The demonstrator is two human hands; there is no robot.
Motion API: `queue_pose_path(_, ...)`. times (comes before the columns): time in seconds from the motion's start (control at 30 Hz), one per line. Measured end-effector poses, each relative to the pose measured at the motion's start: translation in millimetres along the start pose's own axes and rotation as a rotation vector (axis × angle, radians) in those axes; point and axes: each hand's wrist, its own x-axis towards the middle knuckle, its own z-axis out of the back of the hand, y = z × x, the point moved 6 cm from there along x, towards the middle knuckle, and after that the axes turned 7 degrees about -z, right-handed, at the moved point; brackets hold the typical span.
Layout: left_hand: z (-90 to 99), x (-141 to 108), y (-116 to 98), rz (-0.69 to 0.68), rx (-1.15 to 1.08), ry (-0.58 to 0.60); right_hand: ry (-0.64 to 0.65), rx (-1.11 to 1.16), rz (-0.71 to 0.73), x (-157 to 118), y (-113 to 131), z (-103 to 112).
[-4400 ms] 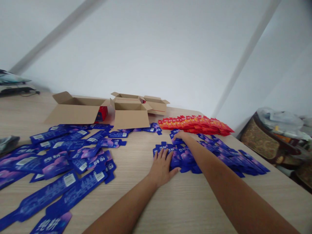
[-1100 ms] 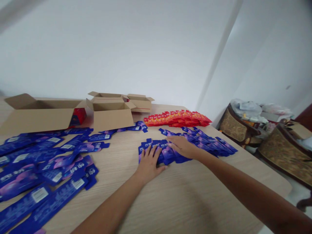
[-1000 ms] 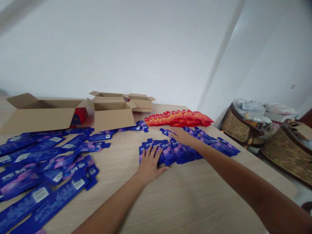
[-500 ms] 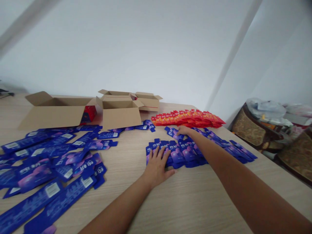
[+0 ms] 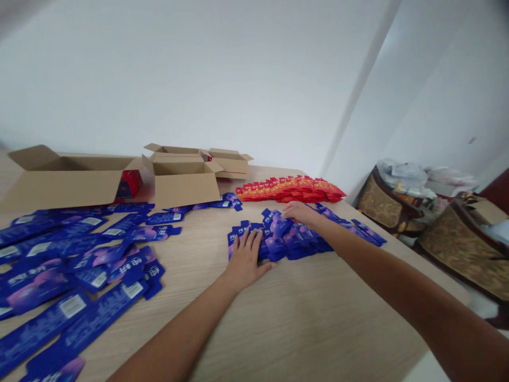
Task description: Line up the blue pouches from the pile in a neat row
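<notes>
My left hand (image 5: 246, 260) lies flat, fingers spread, on the left end of a row of overlapping flat blue cartons (image 5: 294, 241). In my right hand (image 5: 300, 212) the fingers are closed on the edge of one flat blue carton (image 5: 275, 223), which is held tilted over the row. The fingertips of that hand are partly hidden behind its knuckles. Behind the row is a fanned row of red-and-orange packets (image 5: 290, 189).
Loose flat blue cartons (image 5: 99, 260) are strewn over the left of the wooden table (image 5: 318, 313). Open cardboard boxes (image 5: 186, 185) stand at the back, with a red box (image 5: 129, 184) beside one. Patterned chairs (image 5: 377, 201) piled with bags are past the right edge.
My right hand has brought the flat blue carton from behind the row to over it, nearer my left hand. The view has turned slightly right. My left hand stays on the row.
</notes>
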Motion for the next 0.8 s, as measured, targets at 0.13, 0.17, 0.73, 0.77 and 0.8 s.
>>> queue_pose_path(0.13,4.8,2,-7,-0.051,-0.004,-0.012,0.012,-0.074,-0.058,-34,-16,-6)
queue_pose_path(0.17,5.2,2,-10,-0.071,-0.005,-0.006,0.007,-0.102,-0.055,-39,-17,-7)
queue_pose_path(0.73,1.7,6,-13,-0.127,0.022,0.027,-0.159,-0.473,-0.043,2,-94,79)
queue_pose_path(0.77,1.5,6,-13,-0.129,0.021,0.030,-0.137,-0.477,-0.039,8,-96,75)
queue_pose_path(0.8,1.3,6,-13,-0.130,0.021,0.033,-0.126,-0.482,-0.039,14,-96,71)
